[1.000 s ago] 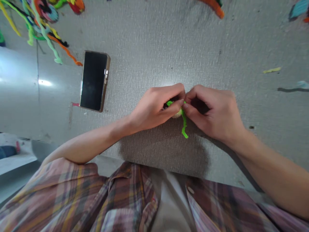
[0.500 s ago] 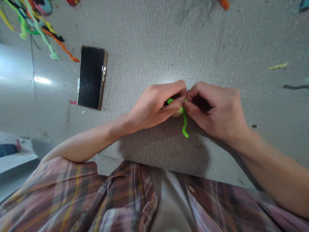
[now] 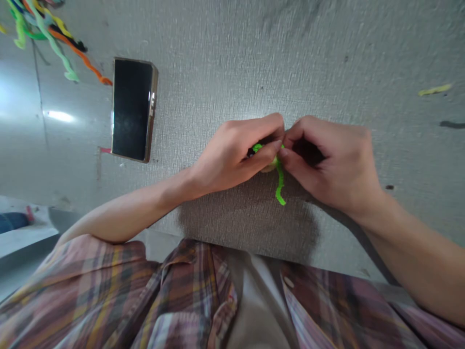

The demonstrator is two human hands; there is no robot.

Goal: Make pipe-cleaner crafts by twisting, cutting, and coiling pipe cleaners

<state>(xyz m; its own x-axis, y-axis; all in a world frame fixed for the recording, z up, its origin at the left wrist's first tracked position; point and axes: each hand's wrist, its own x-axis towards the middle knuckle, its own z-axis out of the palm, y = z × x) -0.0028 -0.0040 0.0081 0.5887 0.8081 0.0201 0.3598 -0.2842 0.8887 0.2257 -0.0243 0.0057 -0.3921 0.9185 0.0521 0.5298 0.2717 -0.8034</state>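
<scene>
A bright green pipe cleaner (image 3: 280, 183) is pinched between my two hands above the table, its loose end hanging down toward me. My left hand (image 3: 241, 150) is closed around it and around a small pale-yellow piece (image 3: 269, 167), mostly hidden under the thumb. Something dark shows inside that hand's curl, too covered to name. My right hand (image 3: 330, 160) meets the left at the fingertips, thumb and index finger pinched together at the green pipe cleaner.
A phone (image 3: 132, 109) with a dark screen lies to the left on the grey textured table (image 3: 218, 58). Behind it is a bundle of colourful pipe cleaners (image 3: 54, 41). At the right are a short yellow piece (image 3: 434, 90) and a dark strip (image 3: 452, 125).
The camera view has shifted slightly, so the phone and bundle sit further left and higher. Both hands keep their pinch at the green pipe cleaner, with little visible finger movement.
</scene>
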